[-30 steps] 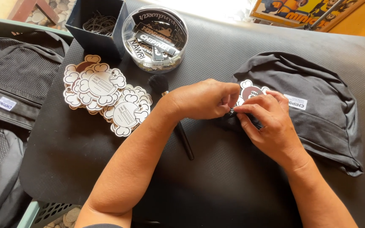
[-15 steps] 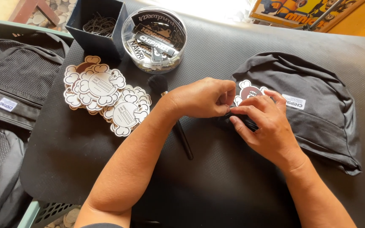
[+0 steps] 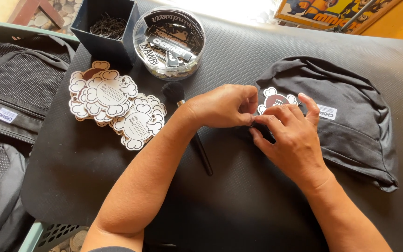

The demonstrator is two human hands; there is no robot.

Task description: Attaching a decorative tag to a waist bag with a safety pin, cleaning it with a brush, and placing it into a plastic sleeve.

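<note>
Cardboard tags [image 3: 117, 105], cloud-edged and white, lie heaped at nine o'clock; a soft-headed brush [image 3: 190, 128] runs under the left hand [image 3: 222, 106]. Both hands pinch together at the table's middle; whatever they grip is hidden. The right hand [image 3: 292, 137] half covers a tag [image 3: 276, 99] on the crumpled black fabric bag [image 3: 346, 116].

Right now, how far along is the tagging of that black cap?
Done: the black cap lies flat on the table. In hand: the left hand and right hand pinch together at the cap's edge, beside a cloud-shaped tag resting on it; whether it is fastened is hidden. Left: a stack of similar tags lies unused beside the brush.
</note>
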